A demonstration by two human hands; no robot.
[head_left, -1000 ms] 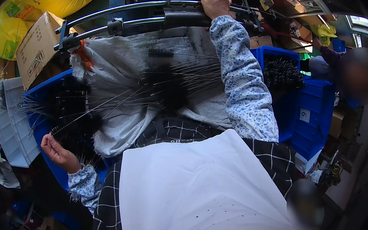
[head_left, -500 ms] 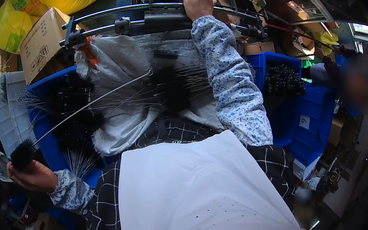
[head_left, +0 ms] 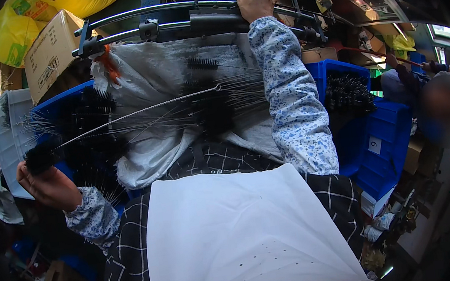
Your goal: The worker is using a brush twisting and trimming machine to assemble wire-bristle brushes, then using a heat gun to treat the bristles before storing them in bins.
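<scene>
My left hand (head_left: 53, 188) is closed around the black bristle head of a bottle brush (head_left: 43, 156) at the left. The brush's twisted wire stem runs rightward across my lap and ends in a small loop. My right hand (head_left: 256, 1) reaches forward to a machine with metal rails, its fingers bent over the black sliding carriage (head_left: 217, 22); white covers show on the fingertips. Exactly what the fingers clasp there is partly hidden. A pile of black brushes with wire stems (head_left: 213, 106) lies on a white woven sack (head_left: 150, 93) over my lap.
Blue bins (head_left: 376, 148) with brushes stand on both sides, a pale grey crate (head_left: 11, 137) at far left. A cardboard box (head_left: 54, 54) and yellow bags (head_left: 16, 34) lie beyond. Another person (head_left: 401, 81) is at the right. A white apron (head_left: 235, 228) covers my front.
My right hand and the black carriage have slid right along the rails. My left hand has risen and moved right with the brush, so its looped end sits further right.
</scene>
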